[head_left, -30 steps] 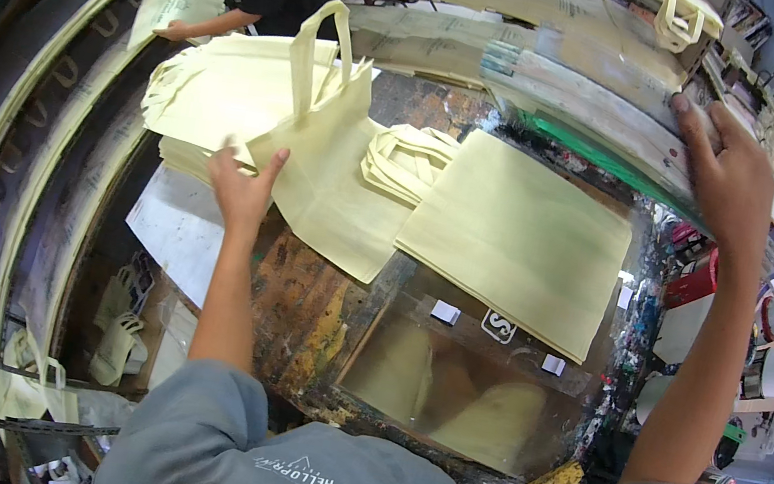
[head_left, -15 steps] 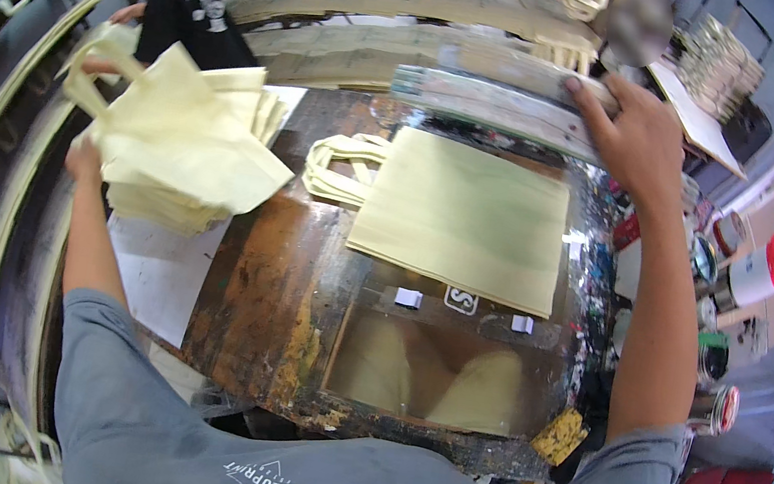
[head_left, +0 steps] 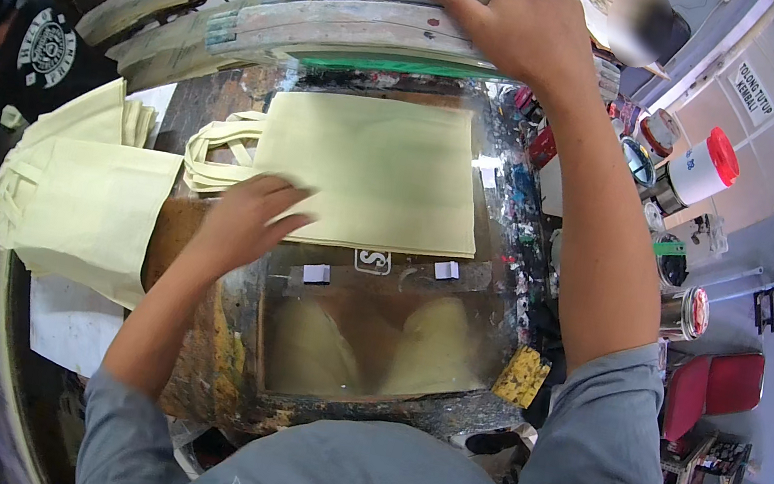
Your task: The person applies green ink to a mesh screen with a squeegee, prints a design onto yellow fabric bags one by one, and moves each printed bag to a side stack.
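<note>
My right hand grips the near edge of a raised, paint-marked wooden frame, thumb on top; a green strip shows beneath it. Under the frame, a cream cloth tote bag lies flat on the worktable, its handles pointing left. My left hand is over the bag's lower left corner with thumb and fingers apart, holding nothing; whether it touches the cloth I cannot tell. To its left, a pile of similar cream bags lies in uneven layers, handles at the far left.
Two small white blocks, one here, sit on the table below the bag. A yellow sponge rests at the right corner. Paint tubs, one with a red lid, stand at right. Another person in black is at the left, beside long racks.
My left hand has let go of a bag onto the left pile and moved right to the flat bag. My right hand still holds the frame up. The view has shifted right.
</note>
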Motion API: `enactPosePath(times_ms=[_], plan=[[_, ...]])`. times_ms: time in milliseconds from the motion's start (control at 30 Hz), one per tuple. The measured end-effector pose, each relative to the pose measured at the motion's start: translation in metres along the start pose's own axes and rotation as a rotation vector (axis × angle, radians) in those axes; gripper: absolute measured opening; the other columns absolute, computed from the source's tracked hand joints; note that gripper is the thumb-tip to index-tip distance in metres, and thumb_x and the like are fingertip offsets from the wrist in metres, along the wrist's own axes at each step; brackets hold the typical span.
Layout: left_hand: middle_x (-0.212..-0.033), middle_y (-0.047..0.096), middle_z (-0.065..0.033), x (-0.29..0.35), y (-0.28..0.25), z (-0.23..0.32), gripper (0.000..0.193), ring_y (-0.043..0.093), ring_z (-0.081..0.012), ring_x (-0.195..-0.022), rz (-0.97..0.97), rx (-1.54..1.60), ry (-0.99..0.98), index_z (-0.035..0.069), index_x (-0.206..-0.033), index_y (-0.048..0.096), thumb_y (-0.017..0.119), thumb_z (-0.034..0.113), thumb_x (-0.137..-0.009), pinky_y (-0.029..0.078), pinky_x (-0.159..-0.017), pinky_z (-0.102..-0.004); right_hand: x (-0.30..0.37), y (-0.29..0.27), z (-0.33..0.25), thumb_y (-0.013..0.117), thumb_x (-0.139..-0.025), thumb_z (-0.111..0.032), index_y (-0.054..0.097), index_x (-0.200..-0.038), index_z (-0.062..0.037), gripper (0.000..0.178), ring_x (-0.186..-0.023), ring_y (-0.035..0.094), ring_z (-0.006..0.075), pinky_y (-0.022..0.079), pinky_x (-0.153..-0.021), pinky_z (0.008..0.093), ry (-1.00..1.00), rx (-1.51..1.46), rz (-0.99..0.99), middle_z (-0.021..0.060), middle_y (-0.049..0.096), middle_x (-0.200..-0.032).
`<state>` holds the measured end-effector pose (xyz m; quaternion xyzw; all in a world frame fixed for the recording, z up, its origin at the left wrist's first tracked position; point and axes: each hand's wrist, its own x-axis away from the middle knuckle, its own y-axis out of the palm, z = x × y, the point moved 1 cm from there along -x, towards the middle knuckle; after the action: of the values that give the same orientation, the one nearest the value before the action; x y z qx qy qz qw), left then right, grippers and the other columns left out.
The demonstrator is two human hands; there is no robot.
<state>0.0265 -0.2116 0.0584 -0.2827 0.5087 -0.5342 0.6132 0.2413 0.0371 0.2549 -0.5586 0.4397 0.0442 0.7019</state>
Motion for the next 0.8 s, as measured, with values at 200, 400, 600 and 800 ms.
enactPosePath(times_ms=[200, 400, 600, 800], plan=[[-0.164, 0.042, -0.0262, -0.195, 0.118, -0.118, 0.110, 0.039, -0.0428, -0.152, -0.329, 0.008, -0.064, 0.006, -0.160, 0.044, 0.086, 0.062, -0.076, 0.034, -0.126, -0.0469, 0.004, 0.001, 0.008, 0.056, -0.093, -0.080, 0.080, -0.100, -0.0040, 0.080, -0.085, 0.074, 0.0418, 0.058, -0.079, 0.0510, -0.012, -0.010, 0.078, 0.0224, 0.076, -0.088], [-0.171, 0.031, -0.0244, -0.204, 0.153, -0.173, 0.146, 0.027, -0.0490, -0.157, -0.485, -0.269, -0.216, 0.018, -0.171, 0.026, 0.093, 0.071, -0.052, 0.025, -0.131, -0.0523, -0.018, -0.022, -0.025, 0.042, -0.105, -0.071, 0.071, -0.085, -0.0054, 0.075, -0.066, 0.058, 0.0199, 0.049, -0.062, 0.0378, 0.085, -0.083, -0.336, 0.0077, 0.064, -0.072], [-0.167, 0.038, -0.0176, -0.207, 0.150, -0.128, 0.145, 0.033, -0.0455, -0.154, -0.498, -0.249, -0.237, 0.027, -0.171, 0.026, 0.093, 0.072, -0.051, 0.026, -0.126, -0.0593, -0.006, -0.023, -0.013, 0.035, -0.110, -0.068, 0.069, -0.086, -0.0059, 0.075, -0.062, 0.051, 0.0128, 0.045, -0.056, 0.0315, 0.054, -0.006, -0.234, 0.0031, 0.059, -0.072], [-0.168, 0.038, -0.0166, -0.202, 0.152, -0.126, 0.145, 0.031, -0.0451, -0.155, -0.464, -0.227, -0.215, 0.027, -0.172, 0.022, 0.092, 0.073, -0.054, 0.024, -0.126, -0.0621, -0.007, -0.026, 0.002, 0.034, -0.110, -0.067, 0.069, -0.089, -0.0059, 0.073, -0.062, 0.049, 0.0121, 0.040, -0.051, 0.0294, -0.061, -0.173, -0.325, 0.0030, 0.058, -0.072]])
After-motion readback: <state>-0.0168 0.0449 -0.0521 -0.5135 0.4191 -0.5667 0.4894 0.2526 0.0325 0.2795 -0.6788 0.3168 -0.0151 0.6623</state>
